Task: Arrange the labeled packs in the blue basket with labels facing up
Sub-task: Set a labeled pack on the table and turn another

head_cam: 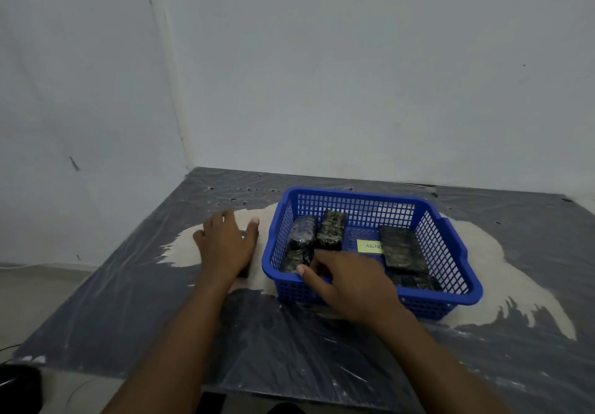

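Your left hand (225, 246) is spread flat, palm down, on the table (145, 301) just left of the blue basket (450, 301). Something dark shows under its heel; can't tell if it's a pack or whether you're gripping it. Your right hand (351, 285) reaches over the basket's near wall, fingers curled down onto a dark pack (296, 260) in the near-left corner. It looks like a pinch, but the fingers hide the contact, so whether it's a real grip isn't clear.

Packs are already in the basket: two side by side at the back left (333, 230), one long one on the right (402, 249), another partly hidden at the near right (421, 281). A yellow label (370, 246) shows in the middle, reading "ABN", the rest cut off. The other packs show dark wrap on top, no label visible, so they probably aren't facing up yet.

Risks:
- Flipping the corner pack in that tight spot could knock the neighbours over, or bump the yellow label under them.
- The wrap looks glossy, so a light pinch may slip.
- The basket sits on loose pale powder (483, 252); pushing the wall could slide it, and the powder could coat the labels.
- Your wrist leaning on the rim could tip the basket.
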{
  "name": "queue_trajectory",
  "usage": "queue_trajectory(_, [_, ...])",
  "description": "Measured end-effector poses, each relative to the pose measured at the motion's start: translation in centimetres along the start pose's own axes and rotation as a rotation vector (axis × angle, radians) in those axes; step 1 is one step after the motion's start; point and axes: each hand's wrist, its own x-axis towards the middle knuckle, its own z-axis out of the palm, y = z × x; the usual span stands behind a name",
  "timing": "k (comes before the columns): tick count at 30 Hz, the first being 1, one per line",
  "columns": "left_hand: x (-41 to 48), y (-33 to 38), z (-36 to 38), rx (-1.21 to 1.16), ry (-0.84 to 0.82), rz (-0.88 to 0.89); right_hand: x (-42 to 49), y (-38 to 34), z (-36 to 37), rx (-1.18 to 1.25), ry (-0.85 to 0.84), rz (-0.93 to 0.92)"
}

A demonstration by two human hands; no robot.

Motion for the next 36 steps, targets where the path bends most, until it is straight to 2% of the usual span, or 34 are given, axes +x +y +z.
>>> queue_trajectory(1, [0.3, 1.5, -0.2, -0.168, -0.015, 0.033, 0.2, 0.1, -0.2, 0.058, -0.031, 0.021])
queue_trajectory(3, [0.8, 4.6, -0.4, -0.396, -0.151, 0.058, 0.8, 0.5, -0.9, 0.247, -0.071, 0.086])
queue_trajectory(5, [1.2, 6.9, -0.2, -0.356, -0.228, 0.096, 1.6, 1.7, -1.9, 0.373, -0.048, 0.145])
queue_trajectory(9, [1.4, 8.6, 1.2, -0.135, -0.143, 0.11, 3.2, 6.9, -3.7, 0.162, -0.047, 0.32])
queue_trajectory(12, [1.0, 8.4, 2.1, -0.127, -0.098, 0.152, 3.8, 10.7, -4.1, -0.086, -0.13, 0.474])
queue_trajectory(15, [0.8, 8.0, 2.1, -0.122, -0.101, 0.191, 3.9, 11.9, -3.9, -0.295, -0.243, 0.504])
queue_trajectory(19, [0.6, 8.0, 1.9, -0.11, -0.117, 0.218, 4.6, 12.2, -3.3, -0.384, -0.341, 0.542])
queue_trajectory(21, [0.5, 8.1, 1.8, -0.109, -0.115, 0.218, 5.0, 12.3, -3.3, -0.38, -0.335, 0.532])
queue_trajectory(25, [0.3, 8.2, 1.7, -0.111, -0.118, 0.213, 5.1, 12.7, -4.4, -0.232, -0.238, 0.563])
queue_trajectory(28, [-0.1, 8.4, 1.7, 0.025, -0.085, 0.238, 4.8, 13.4, -5.6, -0.088, -0.097, 0.683])
queue_trajectory(30, [-0.3, 9.0, 1.7, 0.153, 0.0, 0.354, 4.6, 13.8, -6.3, 0.038, -0.017, 0.71])
queue_trajectory(32, [-0.5, 10.5, 1.7, 0.147, 0.034, 0.529, 4.4, 13.8, -6.9, 0.249, 0.037, 0.698])
queue_trajectory(34, [-1.0, 12.9, 1.8, 0.02, -0.091, 0.644, 4.2, 13.2, -7.5, 0.526, 0.063, 0.702])
queue_trajectory(36, [-1.9, 15.6, 2.3, -0.12, -0.306, 0.636, 3.8, 12.7, -8.2, 0.766, 0.07, 0.717])
